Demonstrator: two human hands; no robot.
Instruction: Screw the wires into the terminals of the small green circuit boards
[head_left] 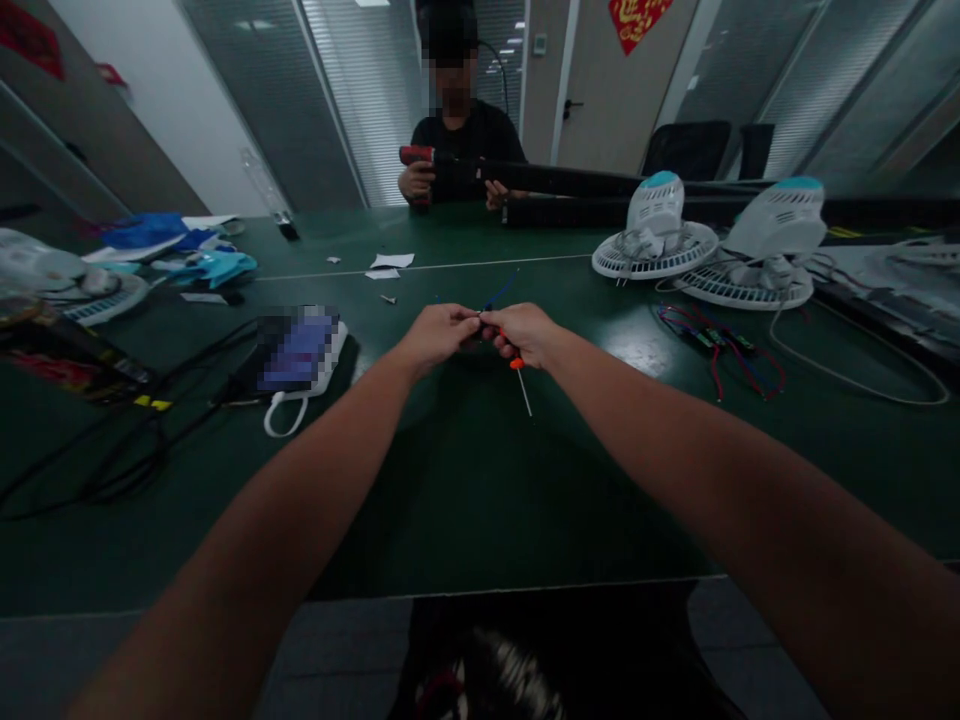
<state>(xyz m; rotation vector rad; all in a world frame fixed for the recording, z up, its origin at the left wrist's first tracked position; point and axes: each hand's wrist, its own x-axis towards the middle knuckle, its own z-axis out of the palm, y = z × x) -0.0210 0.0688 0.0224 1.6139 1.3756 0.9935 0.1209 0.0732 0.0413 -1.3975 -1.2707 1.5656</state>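
Note:
Both my hands meet above the middle of the dark green table (465,480). My left hand (436,338) is closed in a pinch on a small dark part between the two hands; a thin blue wire (501,291) sticks up and away from it. My right hand (525,333) is closed too, pinching the same spot and holding a small screwdriver (520,378) with an orange handle, whose metal shaft points down toward the table.
Two white fans (654,235) (772,250) lie at the right, with red, blue and black wires (720,345) near them. A phone and white cable (296,360) lie left, black cables beyond. Across the table a person holds a red drill (417,170).

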